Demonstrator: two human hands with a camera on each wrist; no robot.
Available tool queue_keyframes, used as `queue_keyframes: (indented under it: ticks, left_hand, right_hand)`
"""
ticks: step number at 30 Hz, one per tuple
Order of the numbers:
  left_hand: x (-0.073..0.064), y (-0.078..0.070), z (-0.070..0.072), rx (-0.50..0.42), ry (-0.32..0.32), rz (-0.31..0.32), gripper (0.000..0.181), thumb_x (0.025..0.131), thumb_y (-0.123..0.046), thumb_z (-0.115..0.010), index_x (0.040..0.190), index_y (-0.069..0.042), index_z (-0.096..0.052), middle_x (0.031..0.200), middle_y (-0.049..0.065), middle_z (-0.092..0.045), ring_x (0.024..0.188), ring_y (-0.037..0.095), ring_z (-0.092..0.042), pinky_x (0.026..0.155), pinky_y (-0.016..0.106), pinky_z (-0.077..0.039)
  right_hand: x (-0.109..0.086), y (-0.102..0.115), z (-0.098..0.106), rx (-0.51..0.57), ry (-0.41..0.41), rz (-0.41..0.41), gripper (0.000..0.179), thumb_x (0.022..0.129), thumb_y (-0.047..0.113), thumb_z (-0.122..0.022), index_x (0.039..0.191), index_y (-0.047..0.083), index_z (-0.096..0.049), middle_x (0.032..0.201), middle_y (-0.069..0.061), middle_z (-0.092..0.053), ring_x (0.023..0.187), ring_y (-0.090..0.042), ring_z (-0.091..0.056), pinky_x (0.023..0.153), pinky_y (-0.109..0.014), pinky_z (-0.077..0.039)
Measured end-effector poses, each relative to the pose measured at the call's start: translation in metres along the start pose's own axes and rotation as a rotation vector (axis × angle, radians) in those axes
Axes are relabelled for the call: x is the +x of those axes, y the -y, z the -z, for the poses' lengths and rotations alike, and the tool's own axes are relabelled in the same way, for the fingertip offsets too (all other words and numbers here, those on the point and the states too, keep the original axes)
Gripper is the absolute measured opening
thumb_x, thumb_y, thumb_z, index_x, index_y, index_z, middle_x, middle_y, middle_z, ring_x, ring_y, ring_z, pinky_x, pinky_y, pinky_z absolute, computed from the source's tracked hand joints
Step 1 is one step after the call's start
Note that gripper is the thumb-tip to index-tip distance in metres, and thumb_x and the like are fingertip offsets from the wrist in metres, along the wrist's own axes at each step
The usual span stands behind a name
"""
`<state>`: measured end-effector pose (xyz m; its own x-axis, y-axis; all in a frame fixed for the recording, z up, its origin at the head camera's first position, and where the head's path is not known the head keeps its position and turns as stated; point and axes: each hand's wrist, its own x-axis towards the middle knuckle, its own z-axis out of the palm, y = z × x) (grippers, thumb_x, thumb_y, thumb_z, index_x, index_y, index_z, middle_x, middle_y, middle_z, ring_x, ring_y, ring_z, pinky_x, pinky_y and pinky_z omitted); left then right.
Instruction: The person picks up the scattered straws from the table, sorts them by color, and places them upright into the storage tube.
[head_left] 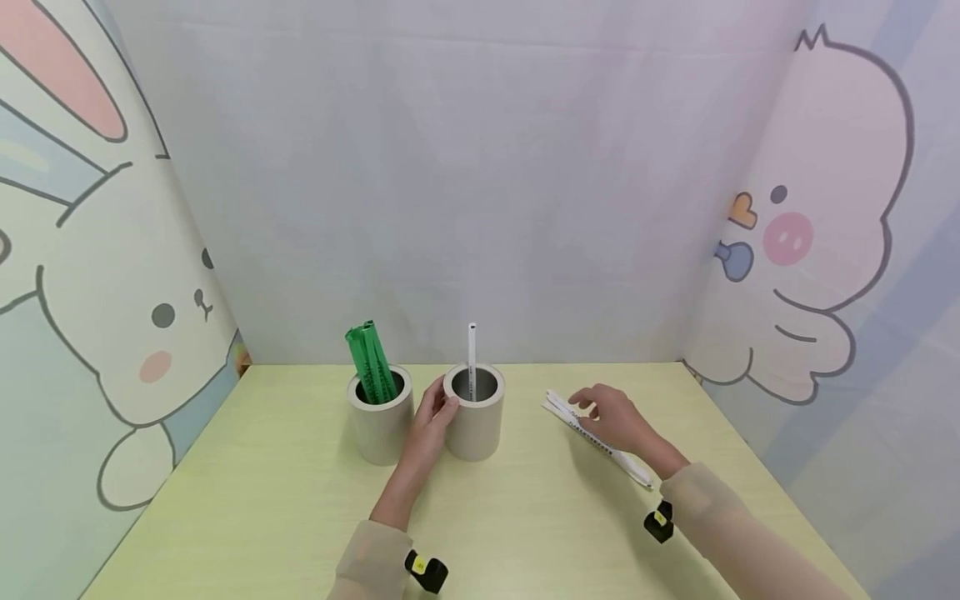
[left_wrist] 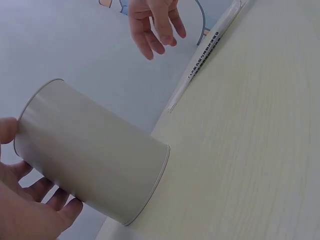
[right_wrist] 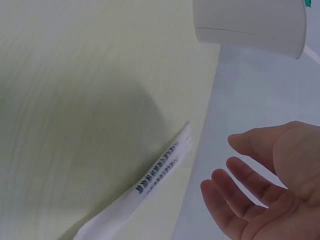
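In the head view my left hand (head_left: 427, 427) grips the left side of a grey cylindrical holder (head_left: 474, 433), its thumb near the rim and its fingers around the wall. One slim white wrapped straw (head_left: 472, 350) stands upright in that holder. Over on the right, a few white wrapped straws (head_left: 600, 442) with dark print lie together on the table. Above them hovers my right hand (head_left: 611, 417), fingers loosely bent. The right wrist view shows a gap between this hand (right_wrist: 265, 185) and the straws (right_wrist: 145, 192), with nothing between thumb and fingers.
A second grey holder (head_left: 382, 433), holding several green wrapped straws (head_left: 370, 358), stands just left of my left hand. The pale wooden table (head_left: 247, 492) meets a plain curtain (head_left: 450, 183) behind, and cartoon-printed curtains flank both sides.
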<state>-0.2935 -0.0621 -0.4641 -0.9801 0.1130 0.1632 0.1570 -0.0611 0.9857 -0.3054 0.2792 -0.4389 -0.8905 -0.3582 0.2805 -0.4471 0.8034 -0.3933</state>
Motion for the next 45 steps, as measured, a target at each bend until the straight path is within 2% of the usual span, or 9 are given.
queue_keyframes:
  ticks: [8, 17, 30, 38, 45]
  left_hand:
    - [0.001, 0.004, 0.0, 0.008, -0.017, 0.02, 0.06, 0.113, -0.029, -0.052, 0.166, -0.009, -0.031, 0.17, 0.022, -0.032, 0.159, 0.043, -0.026, 0.13, 0.057, -0.024]
    - [0.002, 0.008, 0.001, -0.016, -0.02, 0.04, 0.063, 0.113, -0.034, -0.053, 0.166, -0.009, -0.031, 0.171, 0.023, -0.03, 0.16, 0.042, -0.023, 0.13, 0.058, -0.023]
    - [0.002, 0.01, 0.003, -0.021, -0.026, 0.049, 0.062, 0.112, -0.035, -0.053, 0.165, -0.009, -0.033, 0.171, 0.024, -0.029, 0.161, 0.041, -0.023, 0.13, 0.058, -0.023]
    - [0.002, 0.011, 0.002, -0.013, -0.024, 0.048, 0.061, 0.113, -0.034, -0.052, 0.165, -0.009, -0.033, 0.17, 0.023, -0.031, 0.16, 0.041, -0.025, 0.128, 0.06, -0.027]
    - [0.003, 0.01, 0.002, -0.021, -0.022, 0.042, 0.061, 0.113, -0.034, -0.052, 0.165, -0.009, -0.033, 0.17, 0.024, -0.031, 0.16, 0.041, -0.025, 0.128, 0.061, -0.027]
  right_hand:
    - [-0.008, -0.006, -0.018, -0.045, 0.054, -0.093, 0.026, 0.088, -0.008, -0.076, 0.114, -0.002, -0.077, 0.097, -0.015, -0.071, 0.087, -0.031, -0.069, 0.073, -0.042, -0.059]
    - [-0.008, -0.015, -0.031, -0.118, 0.059, -0.098, 0.021, 0.087, -0.007, -0.076, 0.105, 0.002, -0.081, 0.086, -0.006, -0.068, 0.076, -0.015, -0.057, 0.068, -0.035, -0.053]
    - [-0.006, -0.011, -0.032, -0.125, 0.054, -0.135, 0.024, 0.087, -0.012, -0.074, 0.105, 0.003, -0.081, 0.087, -0.01, -0.071, 0.078, -0.019, -0.064, 0.068, -0.038, -0.057]
    - [0.001, 0.001, -0.019, -0.055, 0.015, -0.091, 0.033, 0.085, -0.019, -0.067, 0.11, -0.001, -0.079, 0.089, -0.011, -0.074, 0.081, -0.025, -0.07, 0.073, -0.044, -0.062]
    - [0.015, 0.023, -0.007, 0.064, -0.034, -0.109, 0.036, 0.093, -0.009, -0.065, 0.126, 0.0, -0.074, 0.099, -0.012, -0.075, 0.081, -0.021, -0.071, 0.072, -0.039, -0.061]
